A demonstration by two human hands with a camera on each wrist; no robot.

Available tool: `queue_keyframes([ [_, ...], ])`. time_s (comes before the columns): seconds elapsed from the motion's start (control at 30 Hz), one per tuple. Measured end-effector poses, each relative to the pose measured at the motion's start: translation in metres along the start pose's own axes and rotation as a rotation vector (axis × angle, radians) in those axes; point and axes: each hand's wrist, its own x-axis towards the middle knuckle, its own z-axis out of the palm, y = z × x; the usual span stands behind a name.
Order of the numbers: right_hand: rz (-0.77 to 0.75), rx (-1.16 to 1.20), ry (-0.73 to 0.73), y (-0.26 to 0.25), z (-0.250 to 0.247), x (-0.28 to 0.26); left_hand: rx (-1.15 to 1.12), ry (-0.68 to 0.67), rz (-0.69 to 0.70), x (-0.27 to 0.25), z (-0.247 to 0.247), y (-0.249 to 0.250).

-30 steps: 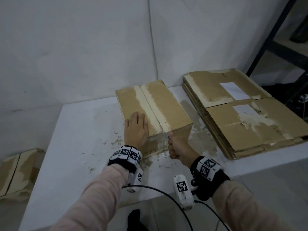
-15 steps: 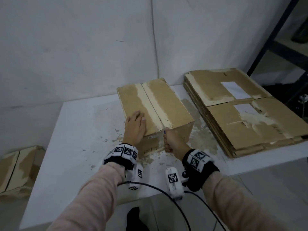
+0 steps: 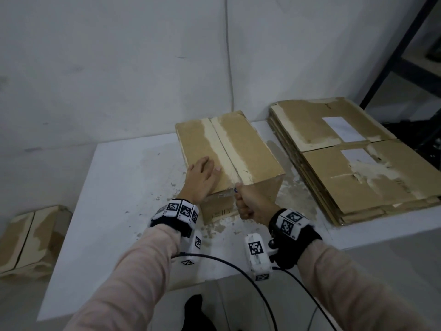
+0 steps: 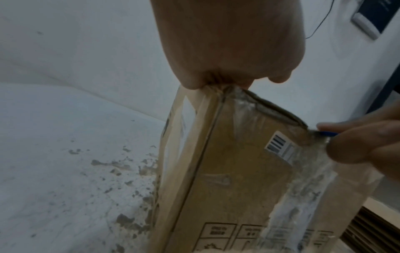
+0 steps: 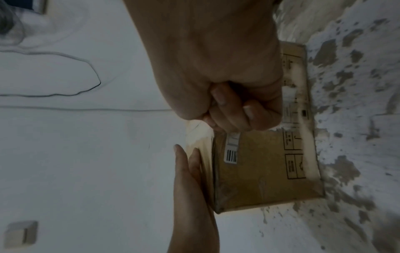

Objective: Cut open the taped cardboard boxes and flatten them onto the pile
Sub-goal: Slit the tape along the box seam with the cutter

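Flat and relaxed, the left hand (image 3: 202, 179) lies palm-down on the top of the taped cardboard box (image 3: 241, 149), fingers straight beside its centre seam. Curled into a fist, the right hand (image 3: 253, 203) grips a small blue-handled cutter (image 4: 328, 133) at the box's near top edge, on the seam. That box stands on the white table (image 3: 114, 201), just beside the pile of flattened cardboard (image 3: 353, 163).

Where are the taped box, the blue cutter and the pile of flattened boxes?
taped box (image 3: 248, 149): head view, right top flap.
blue cutter (image 4: 328, 133): left wrist view, blue tip between the fingers.
pile of flattened boxes (image 3: 334, 173): head view, top sheet.
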Motion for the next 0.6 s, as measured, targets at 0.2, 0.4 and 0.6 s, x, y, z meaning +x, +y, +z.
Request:
queue_keyframes([
  [0.2,-0.041,-0.25,0.011,0.008,-0.018,-0.021,0.225,-0.214,0.098,-0.007,-0.01,-0.012],
  [0.4,-0.201,-0.098,0.213,0.0,-0.056,-0.035,0.284,-0.212,0.107,-0.01,-0.021,-0.027],
  [0.6,-0.184,-0.447,0.633,0.007,-0.123,0.019,0.169,-0.127,0.119,-0.024,-0.032,-0.052],
])
